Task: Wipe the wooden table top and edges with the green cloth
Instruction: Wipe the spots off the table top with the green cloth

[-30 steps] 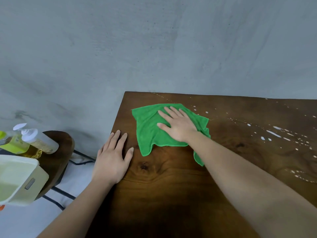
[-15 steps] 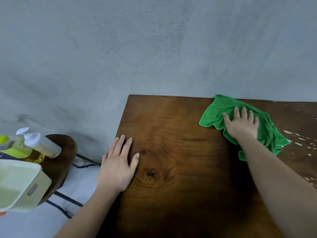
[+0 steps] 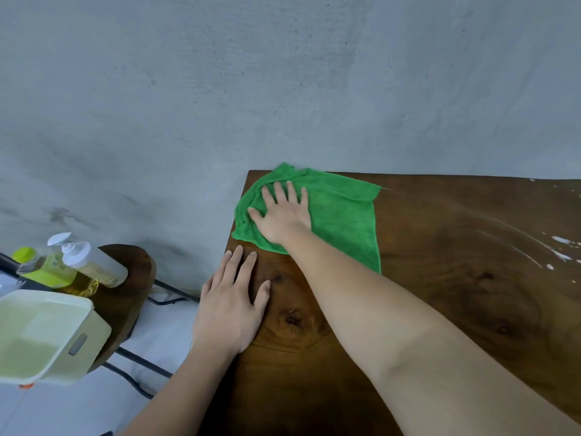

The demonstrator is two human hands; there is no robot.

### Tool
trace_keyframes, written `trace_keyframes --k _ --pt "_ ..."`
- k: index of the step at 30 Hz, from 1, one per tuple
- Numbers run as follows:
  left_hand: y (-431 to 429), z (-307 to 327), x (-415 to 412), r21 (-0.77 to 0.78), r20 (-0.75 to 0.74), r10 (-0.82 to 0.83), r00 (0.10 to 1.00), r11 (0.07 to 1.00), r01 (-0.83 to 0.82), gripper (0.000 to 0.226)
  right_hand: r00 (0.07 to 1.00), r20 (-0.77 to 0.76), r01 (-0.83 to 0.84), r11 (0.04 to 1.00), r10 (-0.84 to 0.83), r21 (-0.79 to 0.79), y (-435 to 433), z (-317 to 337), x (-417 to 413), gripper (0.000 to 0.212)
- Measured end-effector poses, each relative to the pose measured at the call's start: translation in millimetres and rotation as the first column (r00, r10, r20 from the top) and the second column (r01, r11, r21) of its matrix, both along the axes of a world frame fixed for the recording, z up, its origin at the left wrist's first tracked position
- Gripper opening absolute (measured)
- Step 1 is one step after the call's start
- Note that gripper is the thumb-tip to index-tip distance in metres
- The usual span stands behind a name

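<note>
The green cloth (image 3: 342, 212) lies spread over the far left corner of the dark wooden table (image 3: 456, 294), its edge hanging slightly past the left side. My right hand (image 3: 283, 212) presses flat on the cloth's left part, fingers spread. My left hand (image 3: 232, 303) rests flat on the table's left edge, just below the cloth, holding nothing. White droplets and smears (image 3: 559, 247) remain on the table at the far right.
A grey wall (image 3: 283, 89) rises right behind the table. To the left stands a small round wooden stool (image 3: 132, 278) with two bottles (image 3: 91, 262) and a pale plastic basin of liquid (image 3: 44, 335). A black cable runs over the floor below.
My right hand has swept the cloth from the table's right side back to the far left corner. The left hand has stayed on the left edge.
</note>
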State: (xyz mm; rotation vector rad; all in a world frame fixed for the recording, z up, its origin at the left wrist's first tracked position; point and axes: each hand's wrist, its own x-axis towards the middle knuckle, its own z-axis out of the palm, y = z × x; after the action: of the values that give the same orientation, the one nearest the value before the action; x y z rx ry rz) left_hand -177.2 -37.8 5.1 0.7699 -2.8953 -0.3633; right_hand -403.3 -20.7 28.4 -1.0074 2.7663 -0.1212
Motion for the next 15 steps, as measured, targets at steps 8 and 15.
trace_keyframes --k 8,15 --pt "1 2 -1 0.013 0.007 0.005 1.0 1.0 -0.005 0.075 0.971 -0.019 -0.241 0.969 0.24 -0.05 88 -1 -42 0.079" --pt "6 7 -2 0.019 0.036 0.017 0.999 1.0 -0.017 0.074 0.992 -0.041 0.121 0.991 -0.123 -0.053 239 -6 -107 0.082"
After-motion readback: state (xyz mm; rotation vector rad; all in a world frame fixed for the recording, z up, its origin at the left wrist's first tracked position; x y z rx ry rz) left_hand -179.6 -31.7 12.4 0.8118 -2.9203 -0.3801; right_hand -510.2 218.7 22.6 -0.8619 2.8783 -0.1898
